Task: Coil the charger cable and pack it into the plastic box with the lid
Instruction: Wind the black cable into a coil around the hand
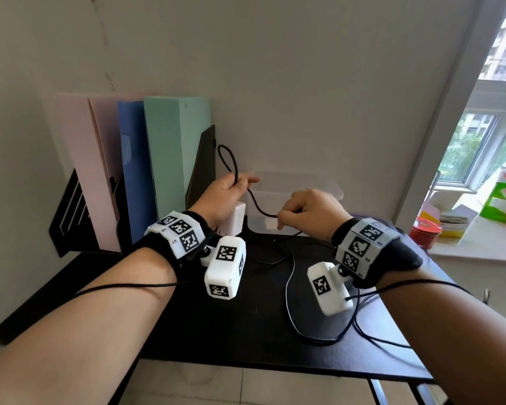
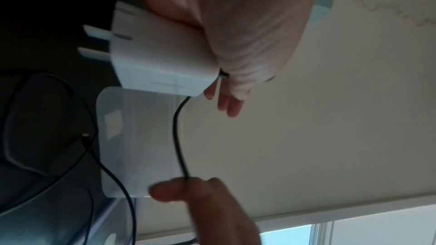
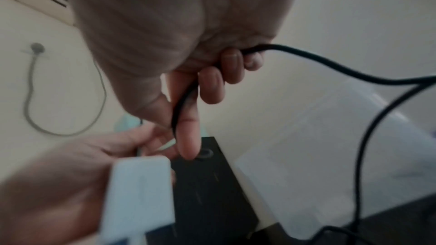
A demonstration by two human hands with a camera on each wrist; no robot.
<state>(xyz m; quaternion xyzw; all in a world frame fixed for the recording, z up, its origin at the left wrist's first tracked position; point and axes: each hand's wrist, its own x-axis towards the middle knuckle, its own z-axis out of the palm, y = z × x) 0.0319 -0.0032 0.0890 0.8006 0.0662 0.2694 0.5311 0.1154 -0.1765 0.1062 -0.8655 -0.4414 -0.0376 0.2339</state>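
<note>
Coiling: my left hand (image 1: 227, 197) grips charger (image 1: 236, 222) and first loop, right hand (image 1: 310, 213) pinches cable (image 1: 259, 207); next loop, box (image 1: 297, 197) seemingly open

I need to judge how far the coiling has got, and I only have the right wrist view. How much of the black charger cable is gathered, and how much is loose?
Observer: In the head view, a single loop of the black charger cable stands above the left hand. Most of it lies slack across the black table.
Operator: What else is that hand holding?
Observer: The left wrist view shows it gripping the white charger block, whose two prongs point away from the palm.
Operator: Is the box ready?
Observer: In the head view, the clear plastic box stands open by the wall. The right hand pinches the cable in front of it.
</note>
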